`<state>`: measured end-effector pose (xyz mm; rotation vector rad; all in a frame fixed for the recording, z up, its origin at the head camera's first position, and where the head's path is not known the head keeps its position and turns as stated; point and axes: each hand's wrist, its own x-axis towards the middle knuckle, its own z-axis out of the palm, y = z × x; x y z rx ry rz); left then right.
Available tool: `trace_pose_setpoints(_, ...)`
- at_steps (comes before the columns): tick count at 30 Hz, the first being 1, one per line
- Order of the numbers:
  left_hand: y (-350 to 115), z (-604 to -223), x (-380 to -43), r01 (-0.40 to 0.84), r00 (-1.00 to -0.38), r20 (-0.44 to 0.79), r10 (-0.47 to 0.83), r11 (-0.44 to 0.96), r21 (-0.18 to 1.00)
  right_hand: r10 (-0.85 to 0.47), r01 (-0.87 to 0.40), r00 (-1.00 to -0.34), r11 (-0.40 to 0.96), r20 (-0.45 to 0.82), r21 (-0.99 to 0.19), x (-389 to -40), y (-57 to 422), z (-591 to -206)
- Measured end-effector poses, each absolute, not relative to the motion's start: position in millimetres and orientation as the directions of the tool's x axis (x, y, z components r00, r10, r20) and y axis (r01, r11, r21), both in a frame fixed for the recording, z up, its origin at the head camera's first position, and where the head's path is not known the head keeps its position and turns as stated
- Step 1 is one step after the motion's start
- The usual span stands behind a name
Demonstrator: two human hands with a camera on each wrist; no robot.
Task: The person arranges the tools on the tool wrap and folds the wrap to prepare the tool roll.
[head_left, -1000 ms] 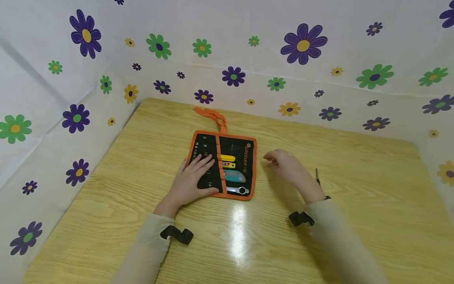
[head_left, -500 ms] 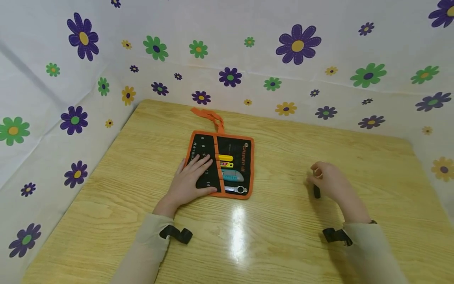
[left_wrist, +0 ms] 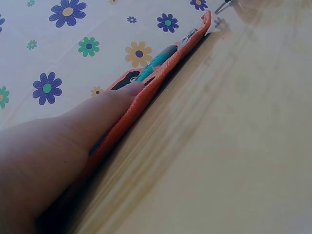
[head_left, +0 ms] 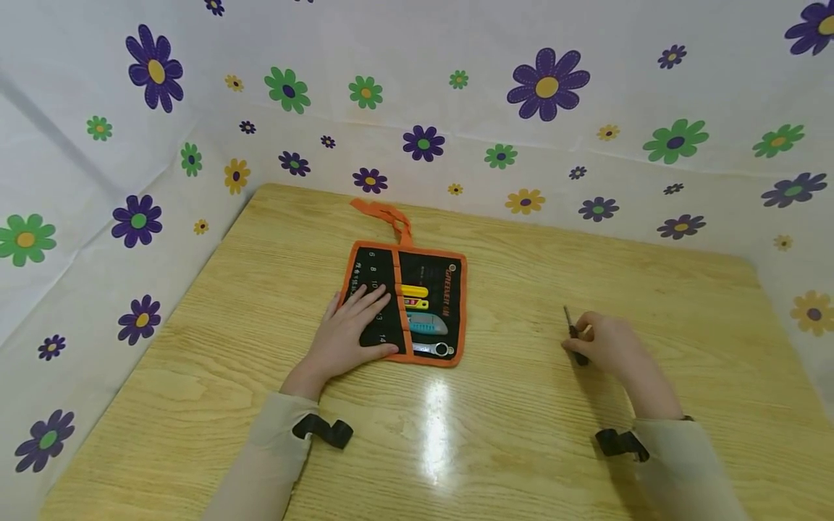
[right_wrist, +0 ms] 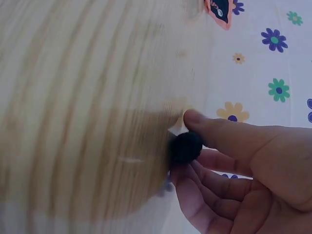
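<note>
A black tool pouch with orange edging (head_left: 464, 311) lies on the table. My left hand (head_left: 345, 336) rests on its left part, fingers spread, thumb along the lower edge. From the pocket stick out a teal utility knife (head_left: 428, 323), a ring-ended wrench (head_left: 433, 350) and yellow-handled tools (head_left: 415, 291) of unclear kind. Right of the pouch, my right hand (head_left: 615, 351) pinches a small screwdriver (head_left: 579, 357) by its black handle, the thin shaft pointing away from me. In the right wrist view, thumb and fingertips are at the round handle end (right_wrist: 186, 147), low over the wood.
An orange tie strap (head_left: 391, 213) trails from the pouch's far edge. White cloth with flower prints (head_left: 391, 58) walls the wooden table (head_left: 508, 449) at the back and sides. Black straps (head_left: 323, 430) hang at both sleeves.
My right hand has moved right and toward me from beside the pouch to the screwdriver, which it now pinches. The left hand stays on the pouch.
</note>
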<state>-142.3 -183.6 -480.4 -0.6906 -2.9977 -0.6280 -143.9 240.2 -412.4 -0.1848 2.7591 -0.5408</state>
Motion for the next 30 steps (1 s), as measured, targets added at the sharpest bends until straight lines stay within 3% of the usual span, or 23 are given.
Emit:
trace_pose_setpoints(5, -184.4, -480.6, -142.0, 0.426, -0.902, 0.104, 0.420, 0.820, 0.383, -0.216, -0.111, -0.949, 0.910, -0.230, -0.399, -148.2, 230.6, -413.5)
trace_pose_setpoints(14, -184.5, -481.4, -141.2, 0.427, -0.901, 0.105, 0.420, 0.821, 0.378, -0.319, -0.288, -0.948, 0.857, -0.001, -0.427, -160.8, 192.7, -412.8)
trace_pose_setpoints(21, -184.6, -480.8, -142.4, 0.423, -0.903, 0.107, 0.416, 0.820, 0.384, -0.440, -0.470, -0.882, 0.810, 0.167, -0.351, -175.8, 148.1, -414.6)
trace_pose_setpoints(30, -184.5, -481.2, -141.1, 0.422, -0.904, 0.103, 0.415, 0.823, 0.381, -0.579, -0.622, -0.783, 0.730, 0.228, -0.285, -195.7, 97.7, -418.3)
